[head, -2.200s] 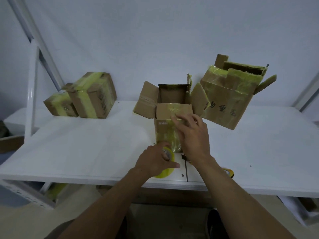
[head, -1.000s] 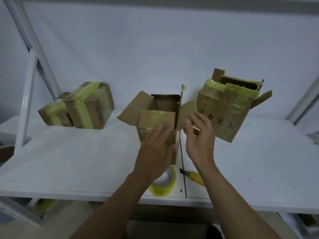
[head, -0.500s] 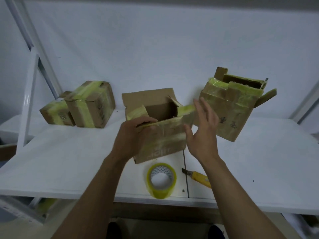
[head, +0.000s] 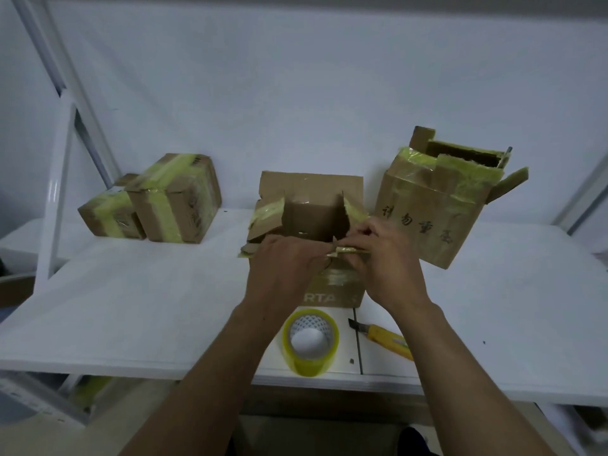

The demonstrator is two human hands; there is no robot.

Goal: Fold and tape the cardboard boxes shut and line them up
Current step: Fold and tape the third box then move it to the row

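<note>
In the middle of the white surface stands the open box, its far flap upright and its side flaps, streaked with yellowish tape, splayed outward. Both hands meet at the near flap, which lies folded roughly level over the box's front edge. The left hand has its fingers curled down over the flap's edge, gripping it; the right hand pinches the same edge from the other side, fingers bent tight together on the cardboard.

Just in front of the box, near the surface's front edge, rests the tape roll – yellow-tinted, hole facing up – and beside it to the right a yellow utility knife lying flat. Off to the left, near the wall, two taped boxes sit touching side by side: the smaller taped box and the bigger taped box. To the right, close to the right hand, a large box stands tilted with its top flaps loose (dark handwriting on its front).
</note>
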